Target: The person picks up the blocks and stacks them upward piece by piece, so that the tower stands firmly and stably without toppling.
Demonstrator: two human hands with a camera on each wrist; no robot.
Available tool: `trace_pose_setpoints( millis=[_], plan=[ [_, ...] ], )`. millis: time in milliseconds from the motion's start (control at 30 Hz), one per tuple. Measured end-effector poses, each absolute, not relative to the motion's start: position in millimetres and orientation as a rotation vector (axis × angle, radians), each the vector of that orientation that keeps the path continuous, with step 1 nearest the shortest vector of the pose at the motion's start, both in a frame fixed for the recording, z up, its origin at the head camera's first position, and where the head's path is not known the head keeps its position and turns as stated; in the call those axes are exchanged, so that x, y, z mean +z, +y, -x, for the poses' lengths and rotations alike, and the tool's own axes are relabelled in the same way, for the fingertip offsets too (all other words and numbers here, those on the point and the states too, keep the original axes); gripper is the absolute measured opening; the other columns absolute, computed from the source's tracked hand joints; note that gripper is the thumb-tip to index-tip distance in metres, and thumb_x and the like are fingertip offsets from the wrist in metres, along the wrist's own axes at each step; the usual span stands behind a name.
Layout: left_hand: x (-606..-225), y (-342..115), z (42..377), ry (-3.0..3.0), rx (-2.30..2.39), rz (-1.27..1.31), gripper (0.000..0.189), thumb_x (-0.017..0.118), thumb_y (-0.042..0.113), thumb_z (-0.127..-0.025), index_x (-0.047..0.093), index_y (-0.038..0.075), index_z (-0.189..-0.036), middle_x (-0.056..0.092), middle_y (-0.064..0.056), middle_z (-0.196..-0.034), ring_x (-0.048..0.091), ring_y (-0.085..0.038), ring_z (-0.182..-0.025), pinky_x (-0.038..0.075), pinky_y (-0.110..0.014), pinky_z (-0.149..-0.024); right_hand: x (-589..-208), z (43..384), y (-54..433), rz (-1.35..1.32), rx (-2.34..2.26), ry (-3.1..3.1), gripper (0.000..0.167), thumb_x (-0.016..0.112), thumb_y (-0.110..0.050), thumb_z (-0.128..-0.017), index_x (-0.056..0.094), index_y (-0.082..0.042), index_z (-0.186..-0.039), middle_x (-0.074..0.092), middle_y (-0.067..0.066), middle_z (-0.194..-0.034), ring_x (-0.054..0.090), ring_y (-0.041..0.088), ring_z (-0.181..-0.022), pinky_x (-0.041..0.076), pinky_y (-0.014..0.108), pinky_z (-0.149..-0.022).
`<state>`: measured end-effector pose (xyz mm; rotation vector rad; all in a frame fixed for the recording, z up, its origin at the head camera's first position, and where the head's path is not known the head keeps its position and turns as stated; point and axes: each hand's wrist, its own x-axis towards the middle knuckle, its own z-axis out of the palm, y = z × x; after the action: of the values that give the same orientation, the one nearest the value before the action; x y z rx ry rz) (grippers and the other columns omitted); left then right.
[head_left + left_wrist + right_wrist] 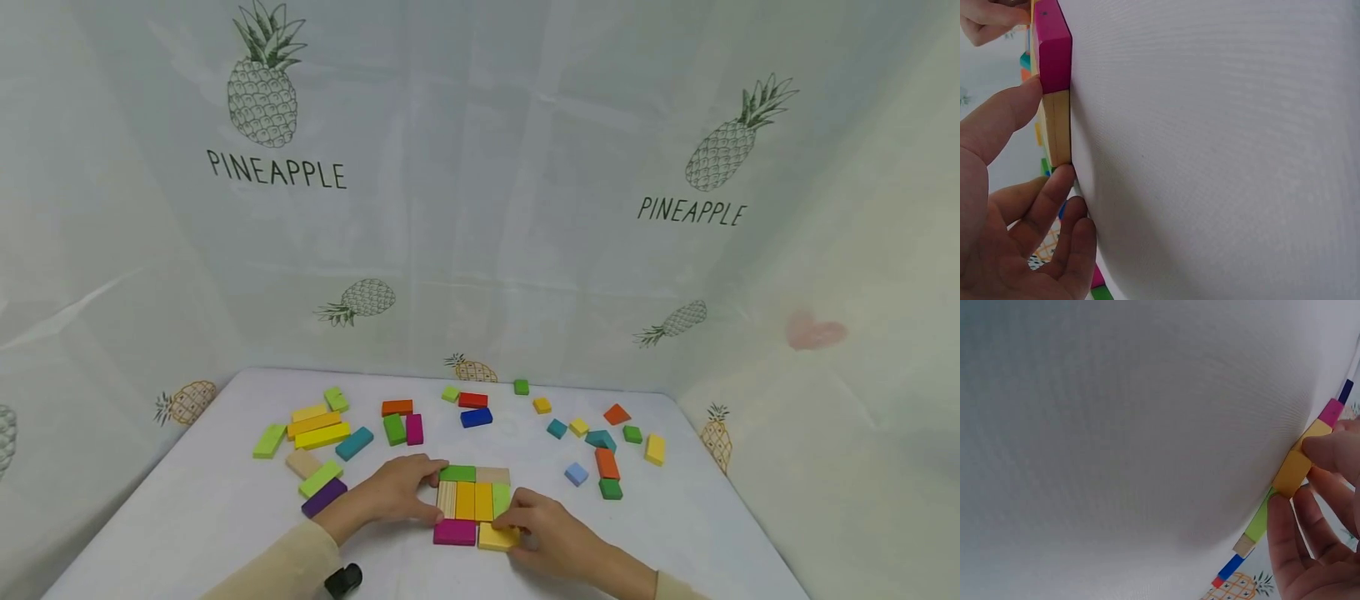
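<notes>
Flat on the table lies a close-set rectangle of blocks: a green block [457, 473] and a plain wood block [492, 476] at the back, a striped wood block [446, 500], two orange-yellow blocks and a lime block [501, 498] in the middle, a magenta block [454, 532] in front. My left hand [397, 490] rests along its left side, thumb by the magenta block and forefinger at the green one. My right hand [551, 533] pinches a yellow block [495, 537] at the front right corner, beside the magenta block. Its other fingers rest near the lime block [1260, 515].
Loose blocks lie around: yellow blocks [322, 436] and a purple block [325, 497] at left, a blue block [476, 417] at the back, an orange block [607, 464] and several small ones at right. A black object [343, 581] is by the left sleeve. A pineapple-print curtain [480, 208] hangs behind the table.
</notes>
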<state>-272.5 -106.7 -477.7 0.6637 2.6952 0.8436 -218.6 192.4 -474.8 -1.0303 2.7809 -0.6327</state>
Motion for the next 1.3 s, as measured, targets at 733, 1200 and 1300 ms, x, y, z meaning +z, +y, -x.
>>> trace_pose_setpoints(
  millis=[733,1200,1300],
  plan=[
    [-481,-107,274,2.692,0.855,-0.657,0.084,0.093,0.041,-0.080,0.059,0.016,-0.152,0.059,0.010,-0.099,0.054,-0.014,-0.100,0.056,-0.041,-0.091,-474,218,186,1.009,-0.627,2.808,0.028,0.085,-0.014,-0.091,0.082,-0.023,-0.117,0.060,-0.015,-0.097,0.055,-0.004,-0.079,0.055,0.012,-0.078],
    [-480,-107,274,2.689,0.859,-0.648,0.084,0.093,0.042,-0.080,0.058,0.017,-0.153,0.059,0.011,-0.101,0.054,-0.014,-0.100,0.056,-0.042,-0.093,-453,239,239,0.934,-0.749,2.836,0.030,0.083,-0.019,-0.094,0.078,-0.021,-0.123,0.068,-0.005,-0.111,0.062,0.009,-0.090,0.059,0.023,-0.077],
    [-480,-107,274,2.690,0.858,-0.648,0.084,0.093,0.042,-0.080,0.058,0.017,-0.153,0.059,0.011,-0.101,0.053,-0.014,-0.100,0.055,-0.041,-0.092,-448,251,270,0.963,-0.766,2.920,0.034,0.084,-0.013,-0.092,0.077,-0.014,-0.125,0.070,0.002,-0.114,0.065,0.019,-0.093,0.061,0.028,-0.075]
  ],
)
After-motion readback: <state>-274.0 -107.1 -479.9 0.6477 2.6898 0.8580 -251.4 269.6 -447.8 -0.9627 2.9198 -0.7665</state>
